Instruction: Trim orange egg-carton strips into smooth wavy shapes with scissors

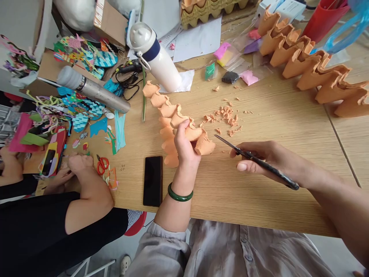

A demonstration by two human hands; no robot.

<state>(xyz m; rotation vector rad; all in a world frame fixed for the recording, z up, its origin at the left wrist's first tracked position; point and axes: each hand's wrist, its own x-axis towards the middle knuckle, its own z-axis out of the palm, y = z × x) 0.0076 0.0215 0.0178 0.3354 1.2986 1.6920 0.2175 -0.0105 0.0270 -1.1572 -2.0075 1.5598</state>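
My left hand [184, 144], with a green bangle on the wrist, is closed around an orange egg-carton piece [201, 141] at the near end of a curving strip of orange carton cups [165, 111] lying on the wooden table [259, 184]. My right hand [259, 156] grips black scissors [248, 154]; their closed blades point left toward the held piece, a short gap away. Small orange scraps [226, 115] are scattered just beyond the scissors.
A black phone [153, 180] lies left of my wrist. A white bottle [157, 57] and a grey tube [92, 89] lie behind. More orange carton pieces [314, 65] line the right. Another person's hands [77, 165] rest at left beside red scissors [102, 164] and colourful paper crafts.
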